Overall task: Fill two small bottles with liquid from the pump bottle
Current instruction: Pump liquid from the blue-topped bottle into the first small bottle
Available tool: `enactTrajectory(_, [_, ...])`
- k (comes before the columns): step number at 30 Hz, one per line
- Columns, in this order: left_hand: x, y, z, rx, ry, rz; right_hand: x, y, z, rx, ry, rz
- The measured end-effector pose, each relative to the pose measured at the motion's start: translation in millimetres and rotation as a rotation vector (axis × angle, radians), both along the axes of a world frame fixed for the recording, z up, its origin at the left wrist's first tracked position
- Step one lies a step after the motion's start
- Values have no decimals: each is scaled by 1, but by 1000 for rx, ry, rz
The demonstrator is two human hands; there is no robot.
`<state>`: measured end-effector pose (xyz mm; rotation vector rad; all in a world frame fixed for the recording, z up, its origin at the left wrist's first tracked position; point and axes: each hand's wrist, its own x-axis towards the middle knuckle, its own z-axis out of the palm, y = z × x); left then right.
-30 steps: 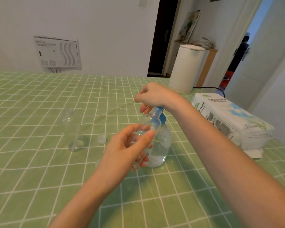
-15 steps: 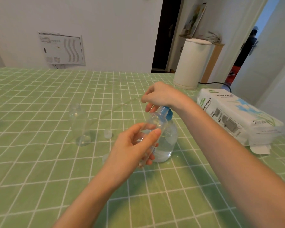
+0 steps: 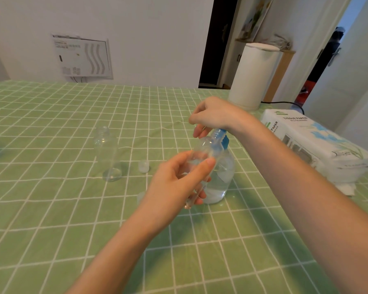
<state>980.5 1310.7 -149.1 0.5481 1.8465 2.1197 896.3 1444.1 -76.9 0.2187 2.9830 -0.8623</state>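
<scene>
Centrally — slim clear bottle (image 3: 201,152), blue plastic pump (image 3: 223,138)

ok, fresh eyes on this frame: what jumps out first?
The two hands meeting mid-table: the left hand holds a small clear bottle tilted up against the pump bottle, while the right hand sits on its blue pump head. Left of them a second small bottle stands open with a loose cap beside it, all on a green checked tablecloth.
</scene>
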Motion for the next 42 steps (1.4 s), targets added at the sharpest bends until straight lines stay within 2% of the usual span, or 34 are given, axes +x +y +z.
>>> enactTrajectory(13, [-1,0,2,7,8,6,1,1,8,26,66,33])
enactTrajectory(28, [0,0,-3,13,-55,18,0,1,-6,-16,1,40])
enactTrajectory(38, [-2,0,4,16,-30,0,-2,1,9,116,42,38])
enactTrajectory(42, [-2,1,4,23,-38,-3,-3,1,7,52,11,46])
